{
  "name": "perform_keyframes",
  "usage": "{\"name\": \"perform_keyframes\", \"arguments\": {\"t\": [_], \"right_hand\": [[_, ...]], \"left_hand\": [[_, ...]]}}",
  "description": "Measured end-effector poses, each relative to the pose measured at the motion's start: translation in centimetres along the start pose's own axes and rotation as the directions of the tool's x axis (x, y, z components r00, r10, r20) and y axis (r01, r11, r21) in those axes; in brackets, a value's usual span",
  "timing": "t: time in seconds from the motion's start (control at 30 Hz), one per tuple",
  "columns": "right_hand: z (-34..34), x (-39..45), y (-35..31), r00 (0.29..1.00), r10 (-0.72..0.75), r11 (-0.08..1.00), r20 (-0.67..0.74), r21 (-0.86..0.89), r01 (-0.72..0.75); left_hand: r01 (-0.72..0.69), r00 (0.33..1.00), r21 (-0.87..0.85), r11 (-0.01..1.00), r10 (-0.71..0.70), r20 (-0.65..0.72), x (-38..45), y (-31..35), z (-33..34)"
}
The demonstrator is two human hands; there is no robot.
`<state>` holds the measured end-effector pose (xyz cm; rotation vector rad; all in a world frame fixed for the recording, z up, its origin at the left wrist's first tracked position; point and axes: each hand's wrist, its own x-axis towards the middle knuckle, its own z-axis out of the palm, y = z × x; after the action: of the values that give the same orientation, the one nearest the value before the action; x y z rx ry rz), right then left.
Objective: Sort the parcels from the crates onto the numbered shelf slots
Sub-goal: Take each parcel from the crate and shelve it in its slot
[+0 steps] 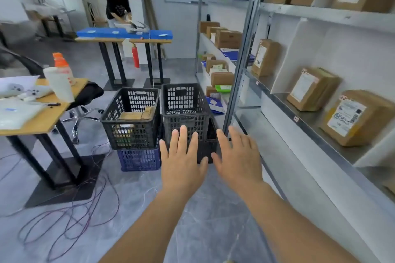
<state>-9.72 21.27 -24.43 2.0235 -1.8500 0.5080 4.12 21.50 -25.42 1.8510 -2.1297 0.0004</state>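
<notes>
— Hands: where are they?
— Left hand (pixel 183 161) and right hand (pixel 237 156) reach forward, fingers spread, holding nothing.
— And the parcels?
— Ahead and leftward, inside the left black crate (pixel 131 118); the left hand is nearer. The shelf (pixel 333 126) stands to the right.

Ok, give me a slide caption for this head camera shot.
Both open hands, left hand and right hand, reach toward black crates beside parcel shelves.

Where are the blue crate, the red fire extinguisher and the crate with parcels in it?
blue crate (pixel 139 159), head view, front wall.
fire extinguisher (pixel 135 57), head view, red body.
black crate with parcels (pixel 130 134), head view, front wall.
</notes>
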Motion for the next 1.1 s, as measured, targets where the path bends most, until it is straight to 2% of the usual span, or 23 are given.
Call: {"name": "perform_keyframes", "arguments": {"t": [0.17,0.4,0.67,0.93,1.1], "right_hand": [[5.2,5.4,-1.0,0.995,-0.098,0.991,0.013,0.094,0.097],[11.6,15.1,1.3,0.988,-0.152,0.971,0.017,0.19,0.146],[16.4,23.2,3.2,0.983,-0.182,0.95,0.03,0.263,0.168],[19.4,27.8,-0.5,0.965,-0.256,0.926,0.061,0.302,0.226],[22.1,30.5,-4.7,0.941,-0.31,0.927,0.137,0.261,0.268]], "left_hand": [[0.109,0.994,-0.009,0.994,-0.109,-0.023,4.9,-2.6,2.3],[0.165,0.986,0.124,0.979,-0.158,-0.058,15.1,-3.2,5.2],[0.235,0.971,0.156,0.959,-0.237,-0.005,23.0,-2.9,6.1],[0.352,0.935,0.084,0.932,-0.354,0.009,26.0,-7.7,7.6],[0.387,0.919,0.1,0.917,-0.393,0.045,28.4,-12.5,9.1]]}}
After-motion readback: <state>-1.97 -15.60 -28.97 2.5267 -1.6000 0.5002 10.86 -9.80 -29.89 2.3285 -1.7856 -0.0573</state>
